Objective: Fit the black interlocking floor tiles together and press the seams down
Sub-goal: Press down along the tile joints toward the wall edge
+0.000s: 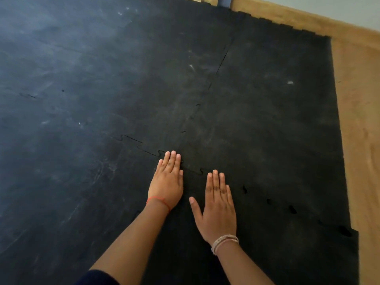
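Along the seam you are pressing both grips, left hand and right hand, spread flat, risking unlocked tabs popping up rightward.

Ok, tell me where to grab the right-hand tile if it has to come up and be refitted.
Take the right-hand tile by its near right corner, coming in from the wooden floor side. That edge lies free on the wood, with no neighbour locked into it, and the seam beside it still shows open gaps. The left hand and right hand lie flat on the seam.
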`<state>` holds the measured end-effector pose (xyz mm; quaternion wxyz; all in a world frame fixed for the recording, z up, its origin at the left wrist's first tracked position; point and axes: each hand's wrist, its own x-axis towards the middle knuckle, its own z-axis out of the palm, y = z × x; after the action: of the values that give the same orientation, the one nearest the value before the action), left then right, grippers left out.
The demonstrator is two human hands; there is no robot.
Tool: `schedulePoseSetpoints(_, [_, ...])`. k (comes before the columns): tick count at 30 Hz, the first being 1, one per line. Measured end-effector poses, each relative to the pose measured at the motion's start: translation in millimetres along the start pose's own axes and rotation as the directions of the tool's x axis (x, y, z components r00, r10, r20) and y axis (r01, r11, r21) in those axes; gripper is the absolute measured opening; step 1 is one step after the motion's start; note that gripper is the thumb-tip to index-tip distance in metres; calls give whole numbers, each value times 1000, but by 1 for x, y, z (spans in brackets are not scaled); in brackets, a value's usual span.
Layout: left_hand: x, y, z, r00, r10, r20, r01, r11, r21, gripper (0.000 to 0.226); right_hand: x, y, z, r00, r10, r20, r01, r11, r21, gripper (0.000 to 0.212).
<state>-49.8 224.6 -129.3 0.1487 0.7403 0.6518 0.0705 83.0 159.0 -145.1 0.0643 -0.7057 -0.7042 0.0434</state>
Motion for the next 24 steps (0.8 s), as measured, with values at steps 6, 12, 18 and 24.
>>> schedulePoseSetpoints(6, [1, -2, -3, 999, 4, 50, -6, 999, 37, 52, 3, -1, -1, 994, -21, 106, 24, 1000, -19, 73])
schedulePoseSetpoints(12, [-53, 6, 12, 999, -36, 36, 33, 996, 78, 76, 1, 7, -17, 958, -103, 267, 99, 995, 26, 94])
schedulePoseSetpoints(18, [-89, 0, 18, 998, -54, 30, 51, 995, 89, 62, -58, 32, -19, 982, 71, 176, -65, 997, -38, 79])
schedulePoseSetpoints(24, [-91, 3, 15, 1000, -24, 14, 23, 997, 79, 68, -54, 30, -26, 982, 46, 183, -47, 999, -2, 84])
